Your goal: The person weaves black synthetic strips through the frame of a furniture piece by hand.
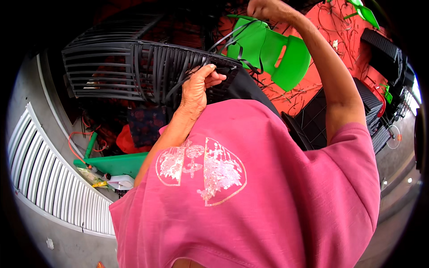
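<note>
A black woven frame (116,71) of plastic strips on dark bars lies in front of me, resting against my lap. My left hand (199,87) presses on its near right edge, fingers curled on the woven strips. My right hand (268,8) is raised high at the top of the view, pulling a long black strip (232,35) that runs from the frame's corner up to it. My pink shirt (250,192) fills the lower half of the view.
A green plastic chair (277,51) stands on the red floor (313,89) behind the frame, amid loose strip offcuts. More black woven pieces (380,44) stack at the right. A green stool (120,163) and a white bottle (120,182) sit at lower left beside a white corrugated shutter (49,183).
</note>
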